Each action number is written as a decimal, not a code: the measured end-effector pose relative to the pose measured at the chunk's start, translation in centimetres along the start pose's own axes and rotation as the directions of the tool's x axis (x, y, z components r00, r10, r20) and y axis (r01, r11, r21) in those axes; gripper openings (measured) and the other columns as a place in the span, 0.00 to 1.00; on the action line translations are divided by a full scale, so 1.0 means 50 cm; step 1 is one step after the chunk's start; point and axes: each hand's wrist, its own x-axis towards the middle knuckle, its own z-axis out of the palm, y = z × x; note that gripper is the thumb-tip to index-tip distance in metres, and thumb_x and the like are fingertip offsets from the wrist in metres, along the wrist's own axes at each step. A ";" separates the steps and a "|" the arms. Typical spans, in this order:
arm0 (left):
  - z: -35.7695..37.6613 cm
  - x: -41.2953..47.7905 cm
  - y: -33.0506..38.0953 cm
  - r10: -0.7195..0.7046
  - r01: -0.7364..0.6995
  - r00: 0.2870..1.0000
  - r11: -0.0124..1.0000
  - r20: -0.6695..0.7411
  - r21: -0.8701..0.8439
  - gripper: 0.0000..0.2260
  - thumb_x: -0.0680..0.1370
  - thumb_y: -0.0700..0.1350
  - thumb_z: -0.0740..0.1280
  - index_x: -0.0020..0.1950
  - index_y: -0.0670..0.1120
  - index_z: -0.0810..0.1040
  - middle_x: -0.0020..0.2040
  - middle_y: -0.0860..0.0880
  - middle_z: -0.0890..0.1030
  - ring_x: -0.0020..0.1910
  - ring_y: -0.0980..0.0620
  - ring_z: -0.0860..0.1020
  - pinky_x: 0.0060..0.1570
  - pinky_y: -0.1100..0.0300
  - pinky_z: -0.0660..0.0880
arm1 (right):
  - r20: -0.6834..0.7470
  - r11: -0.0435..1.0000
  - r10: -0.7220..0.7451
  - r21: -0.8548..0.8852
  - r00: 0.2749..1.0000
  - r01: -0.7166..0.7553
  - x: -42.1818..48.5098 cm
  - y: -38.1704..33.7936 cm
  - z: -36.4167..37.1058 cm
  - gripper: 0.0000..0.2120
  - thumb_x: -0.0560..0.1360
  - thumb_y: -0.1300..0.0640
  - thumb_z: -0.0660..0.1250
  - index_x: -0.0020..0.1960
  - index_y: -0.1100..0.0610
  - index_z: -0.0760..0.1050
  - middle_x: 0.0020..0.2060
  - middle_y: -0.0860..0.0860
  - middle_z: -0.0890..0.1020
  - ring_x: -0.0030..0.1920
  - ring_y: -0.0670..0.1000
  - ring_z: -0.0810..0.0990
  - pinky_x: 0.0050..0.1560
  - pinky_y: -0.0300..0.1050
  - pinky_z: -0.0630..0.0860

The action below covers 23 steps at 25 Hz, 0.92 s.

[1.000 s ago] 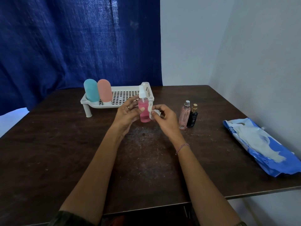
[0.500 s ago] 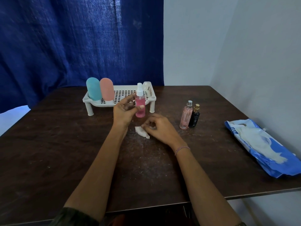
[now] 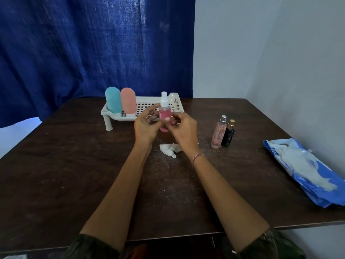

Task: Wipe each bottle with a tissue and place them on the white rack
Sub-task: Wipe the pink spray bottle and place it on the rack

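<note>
The fingers (image 3: 151,113) of the left hand (image 3: 147,127) were curled round the left side of the pink spray bottle (image 3: 165,114), and the right hand (image 3: 183,130) pinched its lower body from the other side, thumb laid across the front. The bottle was held in the air between them, above the table (image 3: 74,165) and just in front of the white rack (image 3: 176,101). It was a small clear bottle of pink liquid with a white spray head under a clear cap; its base showed below the fingers. It stood upright, long axis vertical, nozzle end up. A crumpled tissue (image 3: 170,150) lay on the table beneath the right wrist, touching neither hand. On the rack's left end a teal capsule bottle (image 3: 113,100) and a peach capsule bottle (image 3: 128,101) stood side by side; the hands hid part of the rack's front edge. To the right, a pale pink perfume bottle (image 3: 218,132) and a black perfume bottle (image 3: 229,135) stood upright, touching or nearly so. A blue tissue pack (image 3: 306,171) lay near the right edge. A blue curtain (image 3: 84,43) hung behind.
</note>
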 end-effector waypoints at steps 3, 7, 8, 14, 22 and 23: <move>-0.006 0.013 -0.007 0.056 -0.048 0.994 0.994 -0.090 0.096 0.22 0.68 0.39 0.76 0.60 0.43 0.76 0.53 0.45 0.81 0.55 0.49 0.80 0.53 0.59 0.78 | 0.001 0.999 0.028 0.039 1.000 -0.028 0.019 -0.007 0.023 0.14 0.68 0.58 0.75 0.51 0.62 0.79 0.42 0.55 0.83 0.39 0.47 0.81 0.45 0.43 0.80; -0.003 0.013 0.002 0.066 -0.031 0.982 0.981 -0.180 0.192 0.16 0.75 0.45 0.70 0.61 0.43 0.76 0.58 0.45 0.80 0.54 0.55 0.77 0.50 0.70 0.75 | 0.000 0.999 0.032 0.033 1.000 -0.032 0.048 -0.021 0.055 0.15 0.68 0.57 0.75 0.52 0.61 0.80 0.43 0.54 0.83 0.39 0.44 0.78 0.42 0.30 0.75; -0.005 0.013 0.006 0.066 -0.029 0.980 0.980 -0.190 0.195 0.16 0.76 0.45 0.68 0.63 0.43 0.76 0.60 0.46 0.79 0.54 0.56 0.76 0.47 0.74 0.74 | 0.008 0.999 0.041 0.026 0.999 -0.041 0.055 -0.024 0.062 0.15 0.68 0.57 0.75 0.53 0.62 0.80 0.44 0.54 0.83 0.39 0.44 0.77 0.40 0.25 0.70; -0.024 0.022 0.013 0.150 -0.101 0.975 0.956 -0.165 0.274 0.15 0.80 0.43 0.63 0.66 0.43 0.74 0.64 0.47 0.77 0.60 0.57 0.73 0.49 0.82 0.67 | 0.029 0.997 0.060 0.036 0.998 -0.061 0.091 -0.046 0.103 0.12 0.71 0.55 0.71 0.50 0.62 0.80 0.43 0.55 0.84 0.42 0.48 0.80 0.44 0.34 0.71; -0.039 0.030 0.010 -0.030 0.085 0.979 0.960 -0.204 0.268 0.17 0.81 0.48 0.60 0.69 0.43 0.72 0.67 0.47 0.75 0.68 0.51 0.71 0.64 0.63 0.63 | 0.159 0.991 0.110 -0.099 0.981 -0.095 0.123 -0.044 0.153 0.13 0.75 0.52 0.68 0.47 0.63 0.81 0.42 0.57 0.84 0.40 0.50 0.78 0.43 0.39 0.71; -0.040 0.032 0.009 -0.059 0.109 0.976 0.965 -0.208 0.240 0.17 0.81 0.48 0.59 0.68 0.43 0.73 0.67 0.47 0.75 0.67 0.51 0.71 0.67 0.61 0.64 | 0.173 0.989 0.115 -0.114 0.978 -0.096 0.126 -0.040 0.157 0.13 0.75 0.52 0.68 0.47 0.63 0.81 0.42 0.57 0.84 0.40 0.51 0.79 0.44 0.40 0.71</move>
